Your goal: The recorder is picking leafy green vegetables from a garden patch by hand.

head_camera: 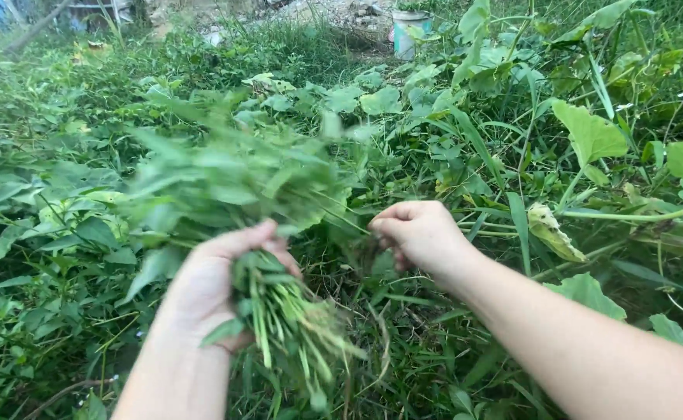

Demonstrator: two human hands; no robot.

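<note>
Item: leafy green stems, gathered by hand in an overgrown patch. My left hand (217,288) holds a thick bundle of cut greens (232,187), fingers wrapped tight about the stalks, leafy tops blurred and fanning toward 11 o'clock, pale stem ends (294,327) hanging toward 5 o'clock. My right hand (419,232) sits just beside the bundle at 3 o'clock of it, fingers curled into a closed fist low among the plants; thin stems seem to run into the fist, though I cannot tell for certain what it pinches. Progress, as I judge it: a good handful is already collected; plenty of similar growth stands uncut all round, so much remains. Room: dense ground cover (53,233) from 7 to 11 o'clock, broad-leafed vines (590,136) from 1 to 4 o'clock crowding the right forearm, trampled grass (403,342) at 6 o'clock the only looser spot. A pale bucket (407,31) stands well apart at 12 o'clock beside bare ground.
</note>
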